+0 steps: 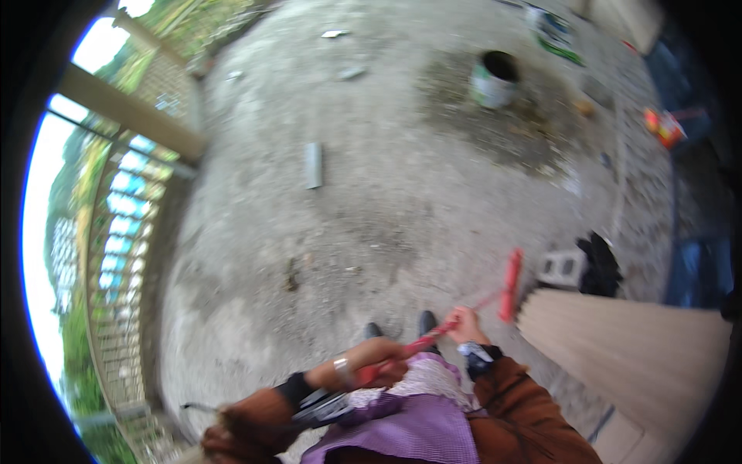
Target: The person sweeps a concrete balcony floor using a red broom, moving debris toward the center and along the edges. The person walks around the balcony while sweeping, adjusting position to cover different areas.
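Observation:
My left hand [379, 361] wraps around the upper end of a red handle [426, 338], close to my waist. Farther down the same handle, my right hand [464, 325] grips it. The handle runs out to a red head [510, 284] of what looks like a push broom, which is close to or on the concrete floor [249, 232], to the right of my shoes. Blur hides its bristles. Loose grit and dirt [371, 232] lie on the floor ahead of my feet.
A baluster railing [119, 278] and a post [127, 113] bound the left side. A large fluted column [614, 342] stands close on the right, near a hollow block [561, 268] and a black item [600, 264]. A bucket [493, 87] and a flat strip [313, 165] are farther ahead.

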`<action>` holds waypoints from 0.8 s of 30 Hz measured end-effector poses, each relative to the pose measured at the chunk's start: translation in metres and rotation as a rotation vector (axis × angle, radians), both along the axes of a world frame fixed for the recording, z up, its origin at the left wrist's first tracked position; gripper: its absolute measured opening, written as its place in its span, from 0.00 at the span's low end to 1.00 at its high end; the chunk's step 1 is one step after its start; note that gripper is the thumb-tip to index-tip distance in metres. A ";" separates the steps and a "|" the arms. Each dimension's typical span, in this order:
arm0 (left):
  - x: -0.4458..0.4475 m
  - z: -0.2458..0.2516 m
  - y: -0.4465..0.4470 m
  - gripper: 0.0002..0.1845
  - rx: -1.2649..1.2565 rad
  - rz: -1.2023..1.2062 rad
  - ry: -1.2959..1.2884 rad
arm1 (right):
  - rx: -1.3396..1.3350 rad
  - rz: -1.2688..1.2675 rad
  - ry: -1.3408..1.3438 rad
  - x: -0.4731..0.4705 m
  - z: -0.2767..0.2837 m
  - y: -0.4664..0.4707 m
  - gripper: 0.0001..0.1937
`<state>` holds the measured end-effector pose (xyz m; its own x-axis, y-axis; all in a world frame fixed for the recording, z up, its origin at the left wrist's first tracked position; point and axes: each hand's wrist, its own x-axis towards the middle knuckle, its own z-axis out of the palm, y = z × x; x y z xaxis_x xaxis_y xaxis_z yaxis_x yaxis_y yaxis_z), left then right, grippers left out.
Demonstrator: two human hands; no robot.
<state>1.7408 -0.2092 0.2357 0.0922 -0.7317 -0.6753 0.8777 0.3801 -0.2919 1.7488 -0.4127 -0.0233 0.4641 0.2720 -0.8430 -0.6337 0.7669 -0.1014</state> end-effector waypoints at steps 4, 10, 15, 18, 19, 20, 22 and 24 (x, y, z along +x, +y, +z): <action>-0.023 -0.029 0.011 0.09 -0.059 0.178 0.126 | -0.019 0.172 0.253 -0.008 -0.045 0.016 0.14; -0.072 0.034 0.051 0.04 0.375 0.213 -0.044 | 0.434 0.377 -0.147 -0.010 -0.035 0.127 0.11; -0.092 0.081 0.044 0.03 0.602 0.276 -0.154 | 0.579 0.426 0.089 0.011 0.029 0.200 0.12; -0.121 0.096 0.062 0.04 0.583 0.367 -0.301 | 0.589 0.367 -0.013 0.003 0.072 0.216 0.09; -0.133 0.095 0.070 0.05 0.607 0.366 -0.383 | 0.596 0.365 0.081 0.000 0.086 0.218 0.09; -0.145 0.091 0.079 0.06 0.630 0.361 -0.441 | 0.571 0.417 -0.006 -0.006 0.100 0.218 0.10; -0.164 0.066 0.093 0.08 0.738 0.395 -0.593 | 0.608 0.548 -0.058 -0.018 0.126 0.218 0.10; -0.174 0.025 0.107 0.12 0.766 0.498 -0.543 | 0.504 0.600 0.048 -0.027 0.150 0.219 0.11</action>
<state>1.5669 -0.1019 0.2602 0.6918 0.0748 -0.7182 0.5130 0.6491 0.5617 1.7222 -0.1933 0.1264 0.0829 0.8199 -0.5664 -0.9492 0.2382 0.2058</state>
